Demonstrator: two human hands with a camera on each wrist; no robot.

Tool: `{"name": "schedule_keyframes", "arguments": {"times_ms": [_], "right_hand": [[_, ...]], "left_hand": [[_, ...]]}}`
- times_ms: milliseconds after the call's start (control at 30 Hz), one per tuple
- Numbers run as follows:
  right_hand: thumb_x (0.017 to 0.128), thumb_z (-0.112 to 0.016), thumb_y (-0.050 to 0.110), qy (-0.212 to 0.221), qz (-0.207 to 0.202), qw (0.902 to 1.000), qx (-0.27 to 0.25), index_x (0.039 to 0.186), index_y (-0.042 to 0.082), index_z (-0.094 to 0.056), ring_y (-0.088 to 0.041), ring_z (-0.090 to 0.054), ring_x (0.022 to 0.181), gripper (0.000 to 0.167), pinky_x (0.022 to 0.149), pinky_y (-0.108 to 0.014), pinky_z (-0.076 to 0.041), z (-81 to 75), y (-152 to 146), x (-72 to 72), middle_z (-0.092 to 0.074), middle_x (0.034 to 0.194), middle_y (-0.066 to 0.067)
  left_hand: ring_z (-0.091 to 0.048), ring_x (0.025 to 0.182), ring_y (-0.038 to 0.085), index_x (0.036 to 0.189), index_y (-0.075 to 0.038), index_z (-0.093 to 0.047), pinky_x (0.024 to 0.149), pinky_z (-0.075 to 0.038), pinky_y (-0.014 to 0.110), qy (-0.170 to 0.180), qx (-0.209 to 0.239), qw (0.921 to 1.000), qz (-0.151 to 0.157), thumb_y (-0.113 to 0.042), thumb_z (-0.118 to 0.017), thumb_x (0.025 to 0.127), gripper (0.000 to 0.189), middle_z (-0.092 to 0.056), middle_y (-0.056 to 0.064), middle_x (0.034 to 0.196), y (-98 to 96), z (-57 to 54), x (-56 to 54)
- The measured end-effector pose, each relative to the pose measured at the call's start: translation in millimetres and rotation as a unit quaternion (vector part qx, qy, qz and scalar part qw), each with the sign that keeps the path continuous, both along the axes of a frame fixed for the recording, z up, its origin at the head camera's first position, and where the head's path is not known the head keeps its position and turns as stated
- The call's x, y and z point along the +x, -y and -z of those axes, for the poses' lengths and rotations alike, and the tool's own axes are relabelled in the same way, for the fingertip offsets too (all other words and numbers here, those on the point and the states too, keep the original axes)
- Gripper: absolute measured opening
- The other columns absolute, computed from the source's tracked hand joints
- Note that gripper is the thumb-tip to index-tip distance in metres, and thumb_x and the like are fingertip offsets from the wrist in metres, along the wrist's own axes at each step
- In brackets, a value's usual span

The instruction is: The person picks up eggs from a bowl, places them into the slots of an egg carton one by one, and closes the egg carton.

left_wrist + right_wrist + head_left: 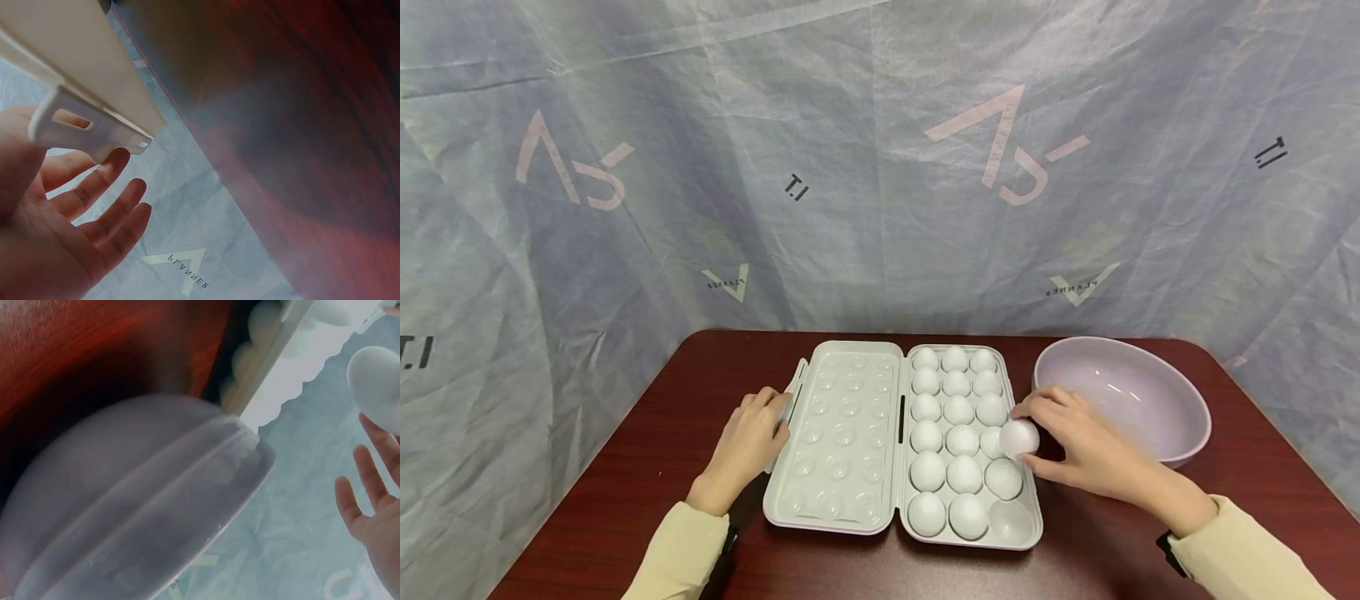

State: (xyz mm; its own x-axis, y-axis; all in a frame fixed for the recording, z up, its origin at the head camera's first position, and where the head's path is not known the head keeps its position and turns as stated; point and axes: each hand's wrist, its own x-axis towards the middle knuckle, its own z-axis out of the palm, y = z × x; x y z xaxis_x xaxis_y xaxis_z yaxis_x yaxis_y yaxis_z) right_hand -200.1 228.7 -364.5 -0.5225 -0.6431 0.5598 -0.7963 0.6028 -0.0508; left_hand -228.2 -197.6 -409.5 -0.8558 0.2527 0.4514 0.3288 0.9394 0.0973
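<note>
An egg box point(904, 467) lies unfolded on the table, its dimpled lid point(842, 408) to the left and its egg tray to the right. Several white eggs point(962, 440) fill the tray's cups; the near right cup point(1011, 521) holds no egg. My right hand point(1086, 442) pinches a white egg point(1018, 437) between thumb and fingertips over the tray's right side. In the right wrist view that egg point(378, 387) shows at the fingertips. At the lid's left edge, my left hand point(748, 437) holds the latch flap point(90, 128) between thumb and fingers.
A pale purple bowl point(1123, 396) stands right of the egg box, behind my right hand and forearm. The dark red wooden table point(647, 467) ends at a grey printed cloth point(880, 208) hanging behind it.
</note>
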Motion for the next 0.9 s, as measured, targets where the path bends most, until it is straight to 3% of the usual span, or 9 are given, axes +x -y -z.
{"name": "schedule_keyframes", "arguments": {"times_ms": [467, 900], "right_hand": [[0.066, -0.078, 0.030, -0.017, -0.081, 0.9965, 0.016, 0.102, 0.020, -0.060, -0.012, -0.047, 0.100, 0.042, 0.087, -0.027, -0.030, 10.6, 10, 12.6, -0.055, 0.100, 0.012], [0.060, -0.079, 0.032, 0.003, -0.102, 0.9934, 0.052, 0.101, 0.024, -0.062, -0.006, -0.046, 0.100, 0.045, 0.084, -0.025, -0.030, 19.1, 11, 21.4, -0.054, 0.100, 0.015]], "left_hand": [[-0.054, 0.089, 0.031, 0.115, -0.002, -0.062, 0.068, -0.046, 0.042, 0.008, 0.000, 1.0000, 0.003, -0.007, -0.062, 0.078, 0.036, -0.058, 0.011, 0.101, 1.5, -0.5, 0.5], [-0.054, 0.089, 0.031, 0.115, -0.002, -0.062, 0.068, -0.046, 0.042, 0.006, -0.001, 1.0000, 0.006, -0.007, -0.063, 0.078, 0.037, -0.058, 0.012, 0.101, 2.2, 1.1, -0.1]]}}
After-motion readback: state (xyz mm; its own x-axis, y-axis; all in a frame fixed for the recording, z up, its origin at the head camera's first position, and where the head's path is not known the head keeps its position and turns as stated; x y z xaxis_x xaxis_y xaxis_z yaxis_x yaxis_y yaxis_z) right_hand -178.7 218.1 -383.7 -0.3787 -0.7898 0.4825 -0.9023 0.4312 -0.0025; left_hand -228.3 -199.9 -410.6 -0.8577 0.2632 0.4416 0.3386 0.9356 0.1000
